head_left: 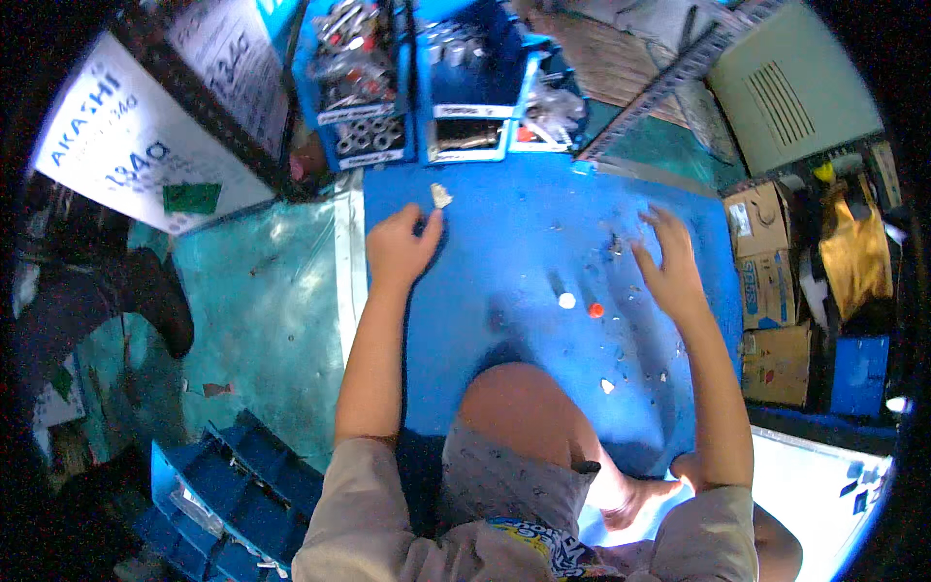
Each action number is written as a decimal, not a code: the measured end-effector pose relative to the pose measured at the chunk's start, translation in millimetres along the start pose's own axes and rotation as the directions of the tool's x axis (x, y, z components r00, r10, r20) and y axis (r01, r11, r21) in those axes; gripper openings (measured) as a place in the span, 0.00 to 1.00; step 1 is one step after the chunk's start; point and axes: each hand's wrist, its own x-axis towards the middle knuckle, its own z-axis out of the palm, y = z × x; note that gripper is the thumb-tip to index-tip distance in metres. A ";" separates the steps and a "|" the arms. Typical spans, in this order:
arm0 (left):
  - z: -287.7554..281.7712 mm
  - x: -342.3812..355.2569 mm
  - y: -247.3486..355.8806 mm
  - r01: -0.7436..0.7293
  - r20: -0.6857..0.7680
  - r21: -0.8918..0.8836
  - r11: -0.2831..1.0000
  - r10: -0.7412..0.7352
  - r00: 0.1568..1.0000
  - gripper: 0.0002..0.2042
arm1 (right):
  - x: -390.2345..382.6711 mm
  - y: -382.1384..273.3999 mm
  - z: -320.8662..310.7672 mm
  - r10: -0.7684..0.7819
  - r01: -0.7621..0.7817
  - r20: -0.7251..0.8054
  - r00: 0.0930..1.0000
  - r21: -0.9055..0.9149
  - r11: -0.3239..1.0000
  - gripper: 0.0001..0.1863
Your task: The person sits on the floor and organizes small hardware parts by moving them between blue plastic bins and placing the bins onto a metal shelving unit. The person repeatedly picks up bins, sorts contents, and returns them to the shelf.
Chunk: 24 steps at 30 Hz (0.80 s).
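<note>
I sit on a blue mat (504, 242) spread on the floor. My left hand (400, 247) rests on the mat near its left edge, fingers curled, thumb pointing toward a small pale scrap (440, 195) just beyond it. My right hand (667, 267) hovers flat over the mat's right part, fingers spread, above several tiny scattered bits (621, 242). Between my hands lie a small white cap (566, 301) and a small red cap (595, 310). Neither hand visibly holds anything.
Blue bins (369, 87) of metal parts line the far edge of the mat. White printed boards (136, 145) lean at the left. Cardboard boxes (771, 281) stack at the right. A blue crate (223, 495) sits near my left elbow. My bent knee (514, 388) covers the mat's near part.
</note>
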 end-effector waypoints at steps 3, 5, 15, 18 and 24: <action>5.0 -0.7 -1.5 -0.002 -0.096 0.126 0.992 0.014 0.995 0.18 | -91.9 40.4 -14.0 0.222 -0.229 0.101 0.970 0.061 0.972 0.24; 0.3 -1.6 3.6 0.011 -0.135 0.170 0.985 0.012 0.991 0.19 | -139.1 47.5 -10.3 0.307 -0.317 0.117 0.945 0.084 0.945 0.25; -115.2 -193.7 92.6 0.248 0.093 -0.115 0.962 -0.238 0.967 0.11 | -183.1 12.0 21.2 0.338 -0.366 0.146 0.930 0.467 0.805 0.25; -166.9 -280.5 92.8 0.261 0.216 0.077 0.962 -0.272 0.938 0.14 | -149.1 -35.1 -14.2 0.316 -0.290 0.041 0.948 0.521 0.803 0.24; -247.3 -375.7 80.9 0.124 0.511 0.486 0.865 -0.396 0.763 0.28 | -93.0 -159.7 -199.0 0.007 0.504 -0.596 0.803 0.684 0.528 0.30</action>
